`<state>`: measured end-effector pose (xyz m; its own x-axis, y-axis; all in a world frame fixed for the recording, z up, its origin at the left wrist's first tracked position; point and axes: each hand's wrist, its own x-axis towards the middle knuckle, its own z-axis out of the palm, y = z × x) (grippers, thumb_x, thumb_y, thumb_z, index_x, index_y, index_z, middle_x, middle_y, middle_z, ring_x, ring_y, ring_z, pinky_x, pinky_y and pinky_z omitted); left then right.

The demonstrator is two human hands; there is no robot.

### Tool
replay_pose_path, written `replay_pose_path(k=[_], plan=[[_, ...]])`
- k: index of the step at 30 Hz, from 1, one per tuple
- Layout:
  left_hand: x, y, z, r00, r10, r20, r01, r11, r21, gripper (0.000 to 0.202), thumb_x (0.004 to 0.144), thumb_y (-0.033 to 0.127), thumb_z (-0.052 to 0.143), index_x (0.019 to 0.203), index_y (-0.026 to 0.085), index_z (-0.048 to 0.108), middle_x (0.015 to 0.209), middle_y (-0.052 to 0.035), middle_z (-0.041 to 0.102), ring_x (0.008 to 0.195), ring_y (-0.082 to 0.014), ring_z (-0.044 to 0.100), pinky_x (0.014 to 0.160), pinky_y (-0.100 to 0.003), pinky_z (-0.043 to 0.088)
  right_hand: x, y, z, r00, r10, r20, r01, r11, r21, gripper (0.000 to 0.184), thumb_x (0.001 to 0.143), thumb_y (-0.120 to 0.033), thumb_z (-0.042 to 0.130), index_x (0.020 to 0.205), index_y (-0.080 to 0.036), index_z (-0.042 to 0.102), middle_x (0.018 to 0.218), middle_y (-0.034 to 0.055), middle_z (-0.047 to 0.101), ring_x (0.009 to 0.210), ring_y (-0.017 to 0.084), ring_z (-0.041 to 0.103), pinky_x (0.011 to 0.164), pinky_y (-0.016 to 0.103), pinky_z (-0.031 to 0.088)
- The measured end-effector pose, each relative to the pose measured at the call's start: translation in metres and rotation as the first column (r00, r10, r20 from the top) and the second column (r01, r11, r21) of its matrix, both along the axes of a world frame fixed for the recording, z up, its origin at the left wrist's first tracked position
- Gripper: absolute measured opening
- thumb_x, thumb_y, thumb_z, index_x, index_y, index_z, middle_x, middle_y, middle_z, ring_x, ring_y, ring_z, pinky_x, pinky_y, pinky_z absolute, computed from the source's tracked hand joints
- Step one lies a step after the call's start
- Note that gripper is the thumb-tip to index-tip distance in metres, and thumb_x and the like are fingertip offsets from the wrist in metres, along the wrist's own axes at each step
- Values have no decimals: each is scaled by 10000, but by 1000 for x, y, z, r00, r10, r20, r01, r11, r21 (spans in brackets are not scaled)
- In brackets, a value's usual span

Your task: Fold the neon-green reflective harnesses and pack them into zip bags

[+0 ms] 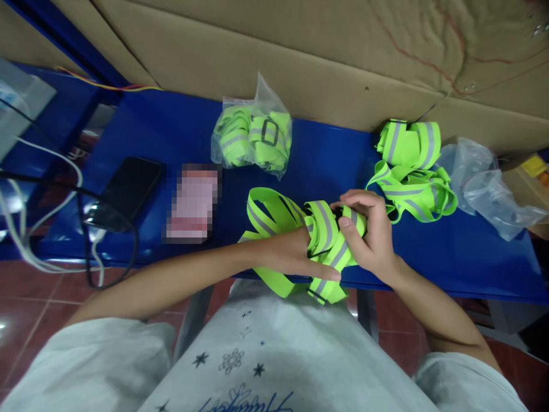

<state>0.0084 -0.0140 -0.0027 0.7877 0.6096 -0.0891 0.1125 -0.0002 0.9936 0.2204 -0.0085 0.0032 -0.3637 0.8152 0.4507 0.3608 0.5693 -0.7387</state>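
While clasping straps (321,226) mid-frame in curled right hand (374,239), with left hand (283,252) too hidden to tell, seems mid-bundling, likely needing loose loop (259,220) gathered

Muted indoor light falls evenly on the fingers (364,199), slightly soft in focus; glare whitens the floor (26,312) far to their left, plastic (491,191) shines to their right, and coarse pixels mask a rectangle (194,200) leftward.

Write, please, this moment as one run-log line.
left hand: fingers hidden by green straps | right hand: gripping them | blue table: bagged straps, unbagged straps, plastic bags
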Motion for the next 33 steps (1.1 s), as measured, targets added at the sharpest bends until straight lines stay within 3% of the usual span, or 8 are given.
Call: replay_pose_path(k=[3,6,12,14,22,27,30,33], plan=[[7,-8,-4,984,179,13,-180,983,45,453,888,493,710,1205,175,645,1143,-111,728,1170,-286,662,1083,-472,521,-3,3,2,997,-57,49,52,995,88,122,978,-241,637,1088,-222,588,1063,77,654,1003,225,705,891,419,580],[10,-11,-7,959,280,44,-282,958,56,362,942,428,626,1198,172,638,1142,-104,723,1155,-269,662,1085,-464,524,-1,7,6,992,1,127,-15,994,107,128,1006,-265,602,1124,-223,623,1081,88,690,1059,235,703,917,422,587],[1,-5,-10,961,266,69,-272,957,97,472,943,444,625,1336,185,601,1293,-123,696,1229,-286,647,1139,-481,492,9,11,7,939,140,314,-192,971,144,883,852,-591,785,1573,-232,423,1372,138,664,1232,296,674,985,433,620],[0,-4,-12,974,221,41,-224,967,121,550,948,457,617,1432,202,552,1291,-127,704,1227,-292,651,1125,-481,499,10,11,7,940,130,317,-185,971,150,964,820,-593,812,1612,-259,378,1364,122,674,1211,292,686,979,430,628],[-2,-2,-10,986,163,25,-164,978,131,417,944,370,604,1315,180,621,1386,-119,668,1308,-278,612,1183,-452,465,8,6,9,925,197,326,-228,972,61,823,881,-481,792,1585,-254,431,1364,118,673,1234,271,681,1017,394,621],[-2,-3,-8,991,131,-14,-129,987,92,368,914,399,647,1196,163,643,1233,-122,723,1153,-282,671,1047,-450,550,7,5,10,875,300,380,-355,931,82,813,918,-475,752,1621,-265,401,1402,127,649,1253,264,670,1049,410,611],[-3,-2,-6,988,154,-1,-153,985,78,373,903,404,657,1185,160,642,1175,-112,728,1092,-264,674,980,-425,571,5,3,9,889,255,381,-330,933,144,730,942,-451,730,1595,-262,465,1352,130,676,1180,263,703,1014,413,627],[-5,3,-1,993,111,28,-108,991,-74,326,877,429,700,1051,155,665,988,-68,722,928,-223,679,838,-369,579,4,1,11,914,214,344,-285,943,171,675,970,-409,702,1584,-232,486,1331,127,706,1173,265,722,1008,395,635]])
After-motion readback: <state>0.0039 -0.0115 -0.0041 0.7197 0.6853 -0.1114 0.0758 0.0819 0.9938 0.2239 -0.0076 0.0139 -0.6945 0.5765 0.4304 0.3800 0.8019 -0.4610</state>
